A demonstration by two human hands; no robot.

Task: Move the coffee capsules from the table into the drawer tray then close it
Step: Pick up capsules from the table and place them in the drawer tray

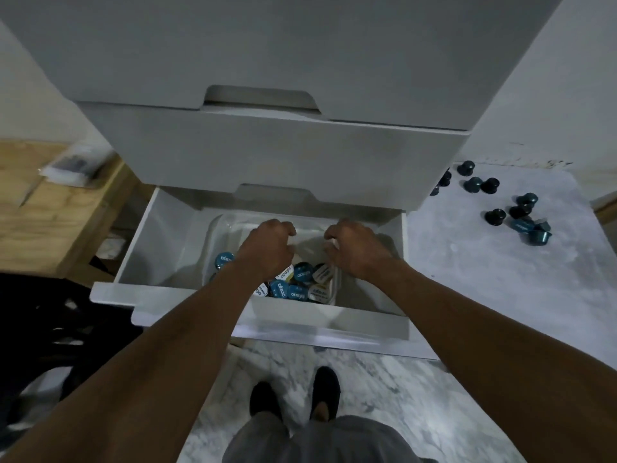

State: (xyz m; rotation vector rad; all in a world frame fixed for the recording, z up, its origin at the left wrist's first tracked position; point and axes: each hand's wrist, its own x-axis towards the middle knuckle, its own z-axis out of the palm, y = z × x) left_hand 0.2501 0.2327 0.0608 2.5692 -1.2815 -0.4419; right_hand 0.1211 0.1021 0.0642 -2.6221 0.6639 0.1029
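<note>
1. Your left hand [267, 248] and right hand [354, 252] reach in over the tray, fingers curled downward. You cannot tell whether either holds anything.
2. The white cabinet [267, 155] has its bottom drawer [160, 248] pulled open.
3. The marble table [484, 279] stands to its right.
4. The clear tray [220, 235] sits inside the drawer.
5. Foil-topped capsules [290, 289] pile at the tray's near end; dark capsules [521, 212] lie scattered on the table.

Drawer [187, 235] was smooth matt white, the tray [217, 228] clear glossy plastic. Capsules [494, 217] had a dark teal metallic sheen, the surface [484, 279] looked like veined grey marble. Pale bare-grain wood [40, 202] on the left.
</note>
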